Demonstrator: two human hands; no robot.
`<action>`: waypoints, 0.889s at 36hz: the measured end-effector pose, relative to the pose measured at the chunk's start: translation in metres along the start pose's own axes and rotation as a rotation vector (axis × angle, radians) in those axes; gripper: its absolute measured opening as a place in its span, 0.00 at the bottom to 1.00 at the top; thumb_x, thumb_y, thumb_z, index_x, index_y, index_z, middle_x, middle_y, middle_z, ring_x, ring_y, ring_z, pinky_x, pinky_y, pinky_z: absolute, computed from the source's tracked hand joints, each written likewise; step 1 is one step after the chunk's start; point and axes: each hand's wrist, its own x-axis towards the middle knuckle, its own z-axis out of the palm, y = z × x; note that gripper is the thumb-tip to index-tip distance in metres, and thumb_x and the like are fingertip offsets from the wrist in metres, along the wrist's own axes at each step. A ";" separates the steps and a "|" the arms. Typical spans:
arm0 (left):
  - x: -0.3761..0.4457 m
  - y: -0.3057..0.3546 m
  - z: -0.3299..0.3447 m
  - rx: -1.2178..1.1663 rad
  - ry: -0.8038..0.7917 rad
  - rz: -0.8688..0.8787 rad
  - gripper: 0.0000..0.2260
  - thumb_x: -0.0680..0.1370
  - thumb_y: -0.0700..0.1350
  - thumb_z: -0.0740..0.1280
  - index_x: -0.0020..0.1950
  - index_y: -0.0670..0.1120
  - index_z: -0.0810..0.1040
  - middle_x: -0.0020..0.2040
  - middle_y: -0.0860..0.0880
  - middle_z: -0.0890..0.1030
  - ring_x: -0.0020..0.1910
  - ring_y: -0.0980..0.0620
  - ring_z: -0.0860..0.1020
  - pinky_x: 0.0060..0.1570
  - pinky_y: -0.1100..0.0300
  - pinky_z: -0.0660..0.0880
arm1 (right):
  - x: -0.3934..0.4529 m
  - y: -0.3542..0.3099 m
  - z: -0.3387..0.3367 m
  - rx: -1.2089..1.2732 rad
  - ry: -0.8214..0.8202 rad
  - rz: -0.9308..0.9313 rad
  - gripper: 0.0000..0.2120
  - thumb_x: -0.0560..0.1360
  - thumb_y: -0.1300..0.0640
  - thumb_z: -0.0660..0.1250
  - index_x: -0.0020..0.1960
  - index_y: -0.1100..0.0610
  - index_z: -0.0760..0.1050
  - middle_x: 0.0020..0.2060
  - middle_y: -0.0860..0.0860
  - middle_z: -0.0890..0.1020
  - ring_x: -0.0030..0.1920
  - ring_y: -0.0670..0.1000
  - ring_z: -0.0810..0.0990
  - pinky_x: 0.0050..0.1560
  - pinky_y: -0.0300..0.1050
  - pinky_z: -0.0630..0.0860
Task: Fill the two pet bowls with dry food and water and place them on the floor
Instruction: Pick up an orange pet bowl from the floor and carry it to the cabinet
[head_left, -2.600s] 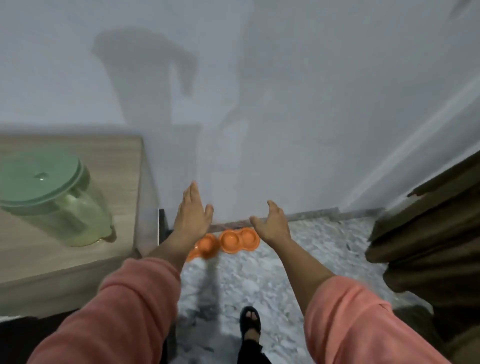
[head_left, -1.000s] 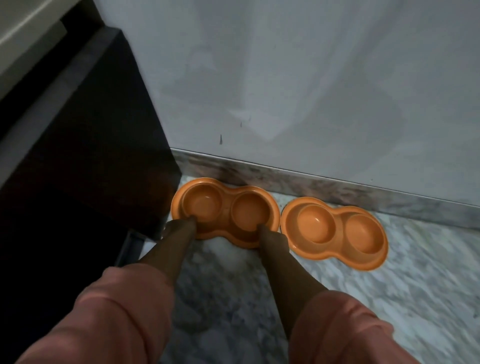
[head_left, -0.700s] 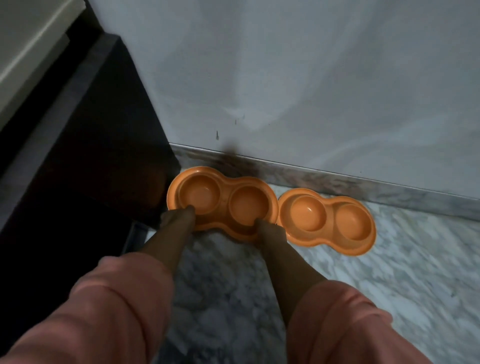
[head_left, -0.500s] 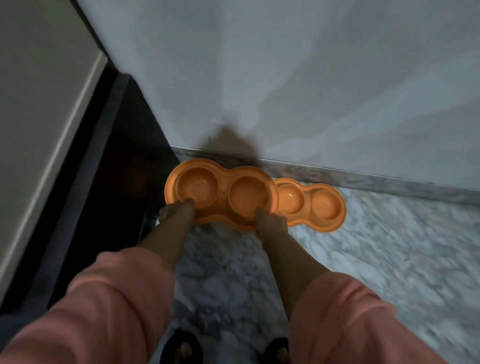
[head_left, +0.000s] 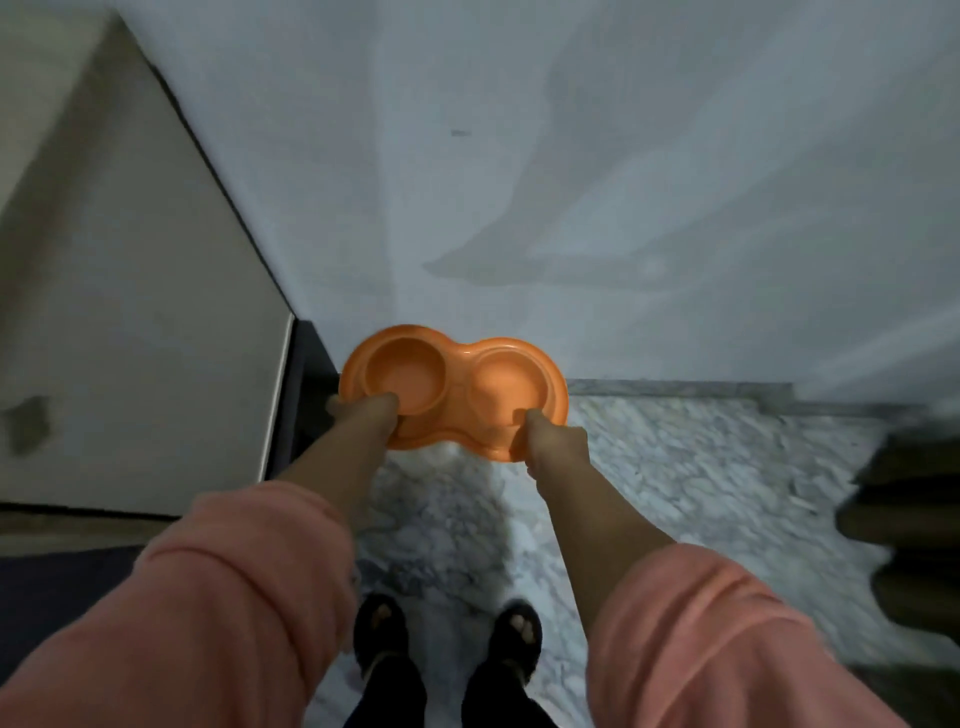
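Observation:
An orange double pet bowl (head_left: 457, 364) with two round wells, both looking empty, is held up in the air in front of the white wall. My left hand (head_left: 363, 413) grips its near left rim, thumb over the edge of the left well. My right hand (head_left: 550, 441) grips the near right rim. The second orange bowl is out of sight, hidden behind the lifted one or outside the frame.
A pale wooden table top (head_left: 114, 291) fills the left side, with a dark gap beside it. Grey marbled floor (head_left: 701, 467) lies below, my sandalled feet (head_left: 447, 634) on it. A dark brown object (head_left: 909, 519) stands at the right edge.
I bent down, took the left double bowl by its near rim with both hands and lifted it off the floor. The view has risen and the other bowl has dropped out of sight.

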 end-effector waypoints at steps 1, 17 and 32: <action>-0.016 0.005 -0.006 -0.006 0.002 0.018 0.36 0.76 0.41 0.66 0.78 0.45 0.50 0.72 0.38 0.64 0.68 0.37 0.69 0.65 0.45 0.71 | -0.016 -0.003 -0.011 0.011 0.006 -0.003 0.36 0.68 0.46 0.68 0.70 0.60 0.62 0.58 0.61 0.77 0.52 0.61 0.79 0.56 0.55 0.77; -0.226 -0.025 -0.141 -0.025 -0.015 0.201 0.34 0.72 0.45 0.69 0.75 0.43 0.59 0.69 0.41 0.69 0.65 0.38 0.73 0.63 0.44 0.73 | -0.237 0.049 -0.130 0.117 -0.043 -0.196 0.30 0.70 0.47 0.66 0.68 0.58 0.67 0.57 0.59 0.78 0.47 0.59 0.77 0.49 0.53 0.79; -0.328 -0.116 -0.317 -0.096 0.033 0.234 0.25 0.77 0.42 0.64 0.72 0.40 0.62 0.67 0.39 0.73 0.62 0.38 0.75 0.49 0.50 0.75 | -0.403 0.130 -0.118 0.006 -0.184 -0.289 0.32 0.64 0.46 0.67 0.65 0.59 0.71 0.53 0.59 0.80 0.50 0.61 0.81 0.52 0.56 0.80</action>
